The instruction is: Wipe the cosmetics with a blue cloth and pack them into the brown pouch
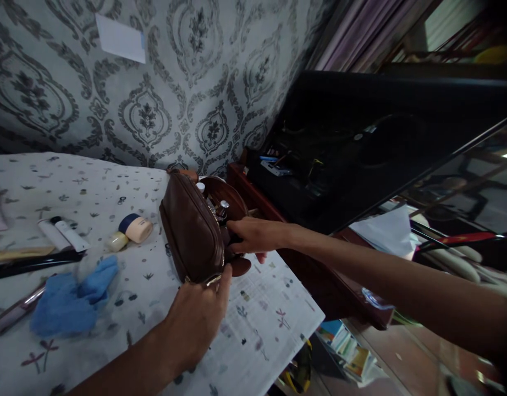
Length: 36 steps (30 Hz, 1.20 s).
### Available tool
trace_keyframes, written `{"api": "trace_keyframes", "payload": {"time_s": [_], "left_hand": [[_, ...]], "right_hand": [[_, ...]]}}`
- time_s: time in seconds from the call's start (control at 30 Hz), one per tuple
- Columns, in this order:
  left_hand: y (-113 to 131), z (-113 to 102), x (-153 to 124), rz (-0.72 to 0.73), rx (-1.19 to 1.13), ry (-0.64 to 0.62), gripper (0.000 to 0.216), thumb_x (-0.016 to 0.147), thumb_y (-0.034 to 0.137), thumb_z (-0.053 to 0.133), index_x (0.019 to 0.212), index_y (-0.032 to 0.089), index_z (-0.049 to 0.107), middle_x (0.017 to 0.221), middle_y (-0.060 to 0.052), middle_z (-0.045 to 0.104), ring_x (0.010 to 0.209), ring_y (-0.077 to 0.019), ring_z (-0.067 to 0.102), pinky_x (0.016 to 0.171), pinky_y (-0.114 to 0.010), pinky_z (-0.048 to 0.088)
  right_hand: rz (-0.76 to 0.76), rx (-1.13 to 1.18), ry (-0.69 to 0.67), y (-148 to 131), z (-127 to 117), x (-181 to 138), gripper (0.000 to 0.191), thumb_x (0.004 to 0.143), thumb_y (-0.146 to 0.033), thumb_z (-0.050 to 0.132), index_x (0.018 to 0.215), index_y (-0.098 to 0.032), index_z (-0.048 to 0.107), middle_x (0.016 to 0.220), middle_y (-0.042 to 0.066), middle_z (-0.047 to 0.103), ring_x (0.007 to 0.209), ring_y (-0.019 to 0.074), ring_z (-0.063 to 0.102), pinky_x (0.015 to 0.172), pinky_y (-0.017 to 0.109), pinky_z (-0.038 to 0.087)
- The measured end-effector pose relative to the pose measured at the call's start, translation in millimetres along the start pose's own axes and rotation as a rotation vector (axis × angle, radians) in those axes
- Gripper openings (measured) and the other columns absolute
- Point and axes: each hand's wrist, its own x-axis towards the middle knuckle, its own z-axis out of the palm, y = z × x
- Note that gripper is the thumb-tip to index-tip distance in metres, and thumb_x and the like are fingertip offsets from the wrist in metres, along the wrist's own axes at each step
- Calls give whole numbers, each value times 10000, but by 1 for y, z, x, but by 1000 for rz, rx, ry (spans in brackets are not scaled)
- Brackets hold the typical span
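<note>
A brown leather pouch (191, 225) stands on the patterned white cloth with its zipped top open. My left hand (198, 316) grips the near end of the pouch beside the zip. Curled fingers of my right hand (253, 236) reach into the opening, and whatever they hold there is hidden. Inside the pouch show a bottle with a shiny cap (224, 205) and a white cap (200, 187). Left of the pouch lie a cream jar with a dark blue lid (136, 228) and a small pale yellow jar (117, 241).
On the left of the cloth (154, 308) lie a blue cloth (72, 302), two white tubes (70, 234) and a long black item (34, 265). A large black screen (373, 148) leans at the right. The patterned wall (154, 110) rises behind.
</note>
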Motion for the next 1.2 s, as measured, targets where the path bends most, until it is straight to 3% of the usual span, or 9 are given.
{"api": "trace_keyframes", "payload": {"time_s": [0.13, 0.27, 0.47, 0.7, 0.77, 0.83, 0.9, 1.03, 1.2], "left_hand": [[-2, 9, 0, 27, -27, 80, 598, 926, 107, 438, 1507, 85, 301, 840, -93, 730, 665, -181, 689, 575, -272, 500], [-2, 8, 1, 20, -1, 58, 620, 897, 55, 426, 1506, 78, 312, 880, -103, 746, 686, -189, 704, 589, -280, 512], [-3, 8, 1, 44, -20, 119, 657, 868, 38, 438, 1510, 82, 305, 951, -115, 755, 778, -195, 719, 646, -286, 530], [-3, -3, -1, -8, 2, 38, 570, 925, 106, 457, 1489, 111, 374, 829, -71, 748, 645, -192, 695, 558, -283, 500], [-8, -23, -3, 11, 10, 206, 480, 967, 176, 436, 1444, 127, 444, 861, -79, 749, 693, -191, 693, 591, -287, 515], [-17, -54, -1, -7, 73, 485, 407, 1005, 229, 379, 1377, 142, 519, 987, -113, 746, 861, -216, 688, 697, -316, 537], [-25, -89, 11, -92, 218, 622, 385, 1013, 255, 362, 1299, 130, 588, 1078, -154, 721, 1010, -279, 649, 797, -388, 527], [-39, -131, 57, -115, 451, 422, 283, 964, 250, 449, 1006, 114, 694, 1061, -175, 722, 1136, -345, 590, 916, -452, 466], [-46, -130, 105, -98, 452, 36, 213, 914, 201, 502, 968, 128, 694, 992, -160, 750, 985, -296, 692, 852, -388, 463]], "right_hand": [[16, 106, -7, 6, 4, -1, 262, 920, -294, 502, 1118, -123, 496, 642, -4, 678, 510, 156, 680, 518, 232, 484], [23, -53, 40, 1, 5, -5, 255, 935, -277, 495, 1134, -124, 541, 647, 14, 695, 598, 172, 712, 600, 251, 500], [70, -465, 239, -7, 4, -4, 265, 924, -279, 592, 1142, -162, 688, 1111, 142, 736, 1070, 287, 697, 792, 337, 515], [106, -526, 234, -9, 8, -10, 334, 937, -338, 615, 1218, -166, 669, 1120, 136, 739, 1066, 289, 698, 788, 334, 523], [97, -508, 250, -9, 9, -13, 341, 944, -328, 605, 1241, -170, 659, 1140, 132, 735, 1074, 276, 696, 791, 321, 522], [89, -490, 274, -9, 11, -16, 343, 951, -318, 592, 1254, -170, 655, 1138, 133, 736, 1065, 265, 701, 794, 315, 522], [92, -462, 289, -9, 12, -18, 341, 956, -317, 582, 1252, -167, 658, 1133, 135, 737, 1061, 262, 703, 788, 311, 524], [96, -407, 307, -9, 14, -20, 320, 954, -305, 564, 1215, -157, 677, 1130, 148, 735, 1068, 276, 701, 763, 319, 533], [78, -368, 314, -7, 15, -18, 318, 939, -255, 552, 1213, -142, 669, 1093, 152, 745, 1029, 284, 712, 757, 326, 530]]}}
